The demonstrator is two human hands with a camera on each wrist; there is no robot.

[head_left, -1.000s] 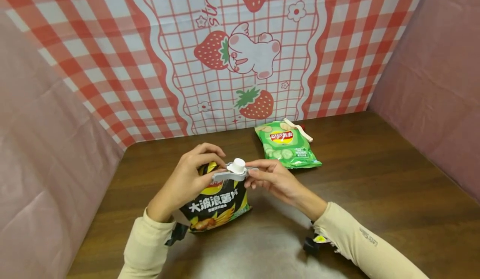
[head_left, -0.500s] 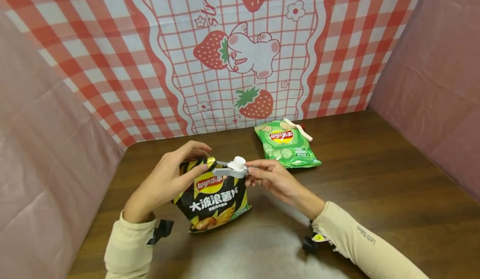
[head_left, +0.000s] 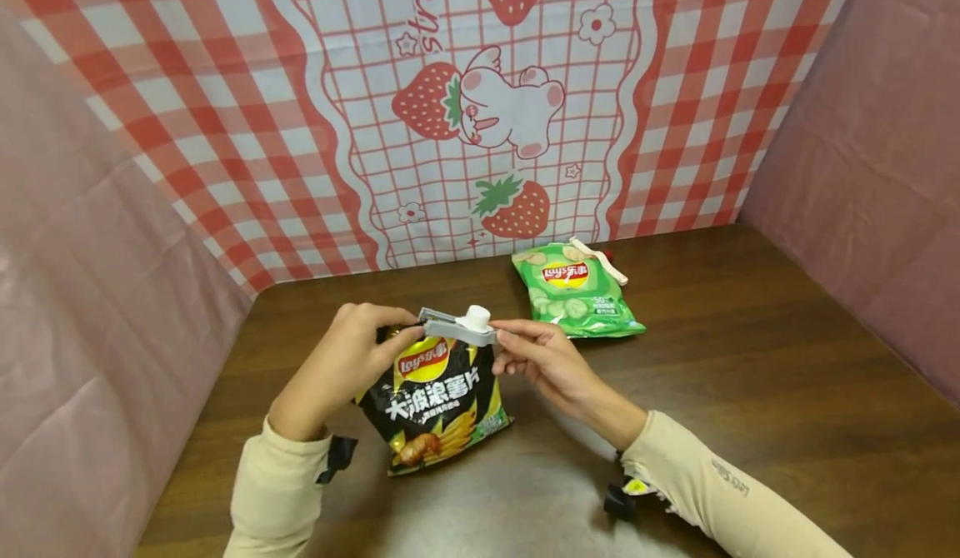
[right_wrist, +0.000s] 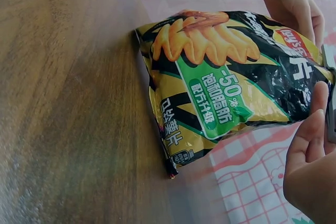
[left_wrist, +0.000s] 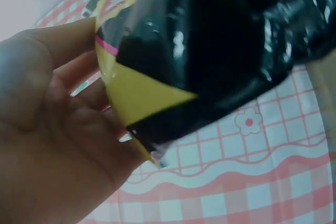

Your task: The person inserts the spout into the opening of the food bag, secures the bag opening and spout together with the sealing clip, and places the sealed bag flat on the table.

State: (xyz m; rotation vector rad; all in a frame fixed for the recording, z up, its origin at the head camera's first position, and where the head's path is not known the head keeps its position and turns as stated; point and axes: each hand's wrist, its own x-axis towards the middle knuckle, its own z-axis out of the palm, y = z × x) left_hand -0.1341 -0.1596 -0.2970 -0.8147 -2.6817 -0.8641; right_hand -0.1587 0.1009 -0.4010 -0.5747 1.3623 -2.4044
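Note:
A black and yellow chip bag (head_left: 438, 400) stands on the brown table (head_left: 750, 375), leaning a little. A grey clip (head_left: 450, 325) with a white round cap (head_left: 477, 319) lies along the bag's top edge. My left hand (head_left: 401, 331) pinches the bag's top left corner, right by the clip's left end. In the left wrist view the chip bag (left_wrist: 210, 40) fills the frame against my palm. My right hand (head_left: 504, 340) pinches the clip's right end. The right wrist view shows the chip bag (right_wrist: 220, 87) lying across the table, with my fingers (right_wrist: 310, 145) at its top.
A green chip bag (head_left: 573, 291) lies flat at the back of the table, with a white clip (head_left: 597, 259) at its top. A strawberry-print cloth (head_left: 480, 108) hangs behind, and pink sheets (head_left: 862, 150) wall both sides.
My left hand let go, drew back to the left, then came back to pinch the bag's top corner. The clip now sits level along the bag's top.

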